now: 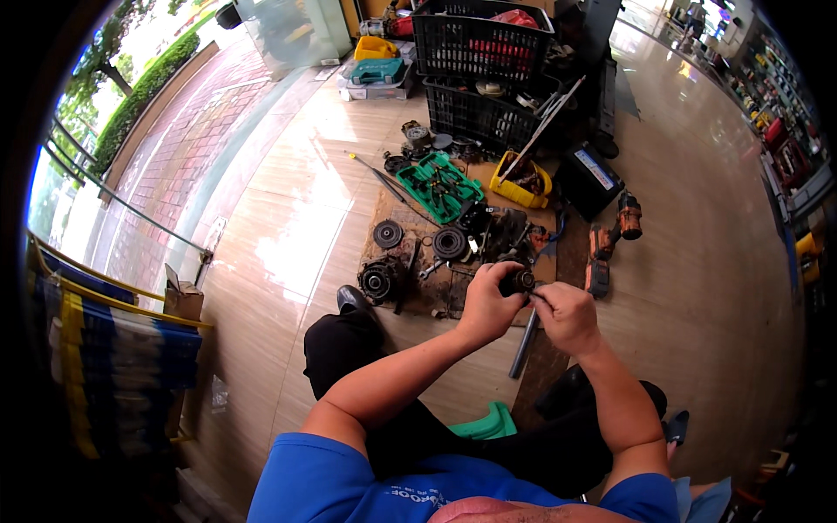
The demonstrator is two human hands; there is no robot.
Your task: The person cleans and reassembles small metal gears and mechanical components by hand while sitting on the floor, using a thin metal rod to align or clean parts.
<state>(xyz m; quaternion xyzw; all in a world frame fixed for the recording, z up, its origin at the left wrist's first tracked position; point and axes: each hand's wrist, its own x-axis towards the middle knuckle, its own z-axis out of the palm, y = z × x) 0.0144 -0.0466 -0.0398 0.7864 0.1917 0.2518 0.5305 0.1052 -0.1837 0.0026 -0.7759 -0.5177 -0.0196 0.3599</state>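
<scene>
My left hand (pixel 491 303) is closed around a small dark cylindrical metal part (pixel 523 281), held above the work cardboard (pixel 384 227). My right hand (pixel 565 315) is beside it at the lower right, thumb and fingers pinched at the part's edge; what they grip is too small to make out. Beyond my hands lie greasy metal parts (pixel 497 231), round dark discs (pixel 388 233), a wrench (pixel 430 268) and a dark housing with rings (pixel 375 281). A metal tube (pixel 521 349) lies under my forearms' level, between them.
Behind are a green tool case (pixel 436 183), a yellow container (pixel 519 179), stacked black crates (pixel 479 39) and a black battery (pixel 588 179). An orange cordless drill (pixel 629 216) stands right. A green stool (pixel 488 423) is beneath me, folding racks (pixel 122 349) at left, another person's foot (pixel 676 427) behind at right.
</scene>
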